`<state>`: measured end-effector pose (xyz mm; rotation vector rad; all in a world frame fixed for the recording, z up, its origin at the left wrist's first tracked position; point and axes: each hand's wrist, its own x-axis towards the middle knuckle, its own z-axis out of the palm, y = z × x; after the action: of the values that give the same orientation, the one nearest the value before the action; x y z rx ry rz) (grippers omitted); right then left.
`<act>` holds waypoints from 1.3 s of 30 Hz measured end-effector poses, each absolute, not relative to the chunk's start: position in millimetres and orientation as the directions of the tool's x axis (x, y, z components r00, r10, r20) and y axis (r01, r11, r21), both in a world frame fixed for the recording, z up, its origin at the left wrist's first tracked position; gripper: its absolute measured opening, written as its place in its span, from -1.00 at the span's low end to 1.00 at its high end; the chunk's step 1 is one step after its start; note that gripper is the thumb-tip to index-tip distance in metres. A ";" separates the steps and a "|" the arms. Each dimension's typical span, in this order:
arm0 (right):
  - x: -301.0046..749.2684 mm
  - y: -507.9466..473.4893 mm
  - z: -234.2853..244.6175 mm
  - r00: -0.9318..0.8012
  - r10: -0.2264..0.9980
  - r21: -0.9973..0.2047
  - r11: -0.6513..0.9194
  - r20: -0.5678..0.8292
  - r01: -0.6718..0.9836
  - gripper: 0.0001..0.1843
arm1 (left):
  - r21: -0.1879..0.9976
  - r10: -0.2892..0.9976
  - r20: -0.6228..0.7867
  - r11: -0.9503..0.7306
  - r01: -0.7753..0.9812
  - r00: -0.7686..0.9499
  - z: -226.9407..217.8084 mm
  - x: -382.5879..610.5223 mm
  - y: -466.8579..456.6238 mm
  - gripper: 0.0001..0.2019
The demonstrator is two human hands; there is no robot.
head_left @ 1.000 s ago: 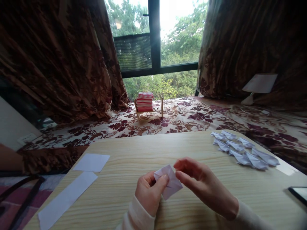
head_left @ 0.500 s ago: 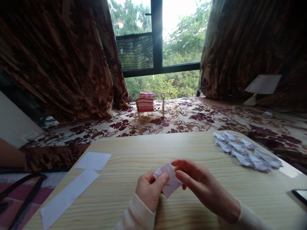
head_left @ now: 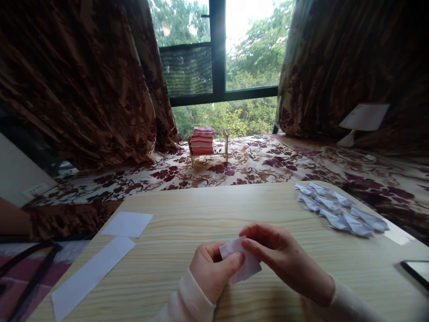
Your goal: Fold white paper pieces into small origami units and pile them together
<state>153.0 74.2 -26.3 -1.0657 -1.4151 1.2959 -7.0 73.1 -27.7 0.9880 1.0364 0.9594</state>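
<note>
A small folded piece of white paper (head_left: 248, 269) is held above the table between my two hands. My left hand (head_left: 214, 270) pinches its left side, with the thumb flat on top. The thumb and fingertips of my right hand (head_left: 279, 252) close on its upper right edge. To the left lie a flat white paper rectangle (head_left: 127, 224) and a long white paper strip (head_left: 94, 277), their ends close together. Several folded white paper pieces (head_left: 338, 210) rest in rows at the table's far right corner.
The light wooden table (head_left: 187, 210) has a dark-edged device (head_left: 417, 270) at its right edge. Beyond it, a flowered cloth (head_left: 161, 176) carries a little wooden rack with folded red-and-white striped cloths (head_left: 202, 141). A white lamp (head_left: 363, 117) stands far right, between curtain and window.
My right fingertips have closed on the paper's upper edge, where they were apart before. The paper has turned and shifted slightly right and down. The view has moved a little.
</note>
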 end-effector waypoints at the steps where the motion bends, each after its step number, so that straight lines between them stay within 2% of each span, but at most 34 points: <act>1: 153.6 73.9 -25.3 -0.175 0.980 -0.993 0.106 0.098 0.041 -0.69 | 0.953 0.951 -0.230 0.263 -0.148 0.208 -28.6 -7.0 73.4 -0.63; 3: 155.1 73.2 -22.0 -0.108 0.978 -0.971 0.192 0.178 0.140 -0.70 | 0.956 0.959 -0.231 0.256 -0.147 0.163 -30.8 -7.8 75.0 -0.60; 6: 156.4 72.2 -18.2 -0.143 0.947 -0.901 0.317 0.287 0.294 -0.81 | 0.959 0.966 -0.225 0.242 -0.148 0.125 -32.1 -9.5 77.4 -0.57; 11: 153.8 72.1 -22.4 -0.210 0.912 -0.851 0.405 0.351 0.334 -0.84 | 0.964 0.966 -0.217 0.234 -0.127 0.138 -29.4 -9.3 76.4 -0.57; 19: 152.5 70.4 -19.3 -0.198 0.905 -0.831 0.423 0.375 0.362 -0.90 | 0.972 0.966 -0.208 0.221 -0.075 0.154 -28.0 -9.9 75.9 -0.63; 23: 152.2 69.9 -18.5 -0.227 0.914 -0.850 0.397 0.335 0.345 -0.83 | 0.979 0.968 -0.188 0.198 -0.046 0.165 -30.7 -10.5 76.4 -0.67; 27: 152.5 70.1 -18.1 -0.279 0.916 -0.861 0.375 0.288 0.343 -0.93 | 0.976 0.963 -0.194 0.209 -0.062 0.188 -37.1 -11.2 78.7 -0.61; 31: 153.4 70.5 -18.2 -0.285 0.926 -0.866 0.343 0.247 0.364 -0.83 | 0.953 0.945 -0.243 0.275 -0.127 0.218 -37.5 -10.8 80.0 -0.55; 36: 152.9 71.0 -20.5 -0.289 0.930 -0.876 0.325 0.227 0.356 -0.81 | 0.960 0.942 -0.254 0.272 -0.058 0.217 -23.6 -5.0 73.6 -0.75; 39: 152.6 71.5 -20.8 -0.281 0.913 -0.833 0.391 0.297 0.392 -0.86 | 0.961 0.942 -0.270 0.276 -0.003 0.202 -16.5 -2.4 70.5 -0.85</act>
<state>152.6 71.5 -20.8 -1.1275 -1.8490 0.8213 -2.4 70.5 -16.5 1.0712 1.1583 0.8760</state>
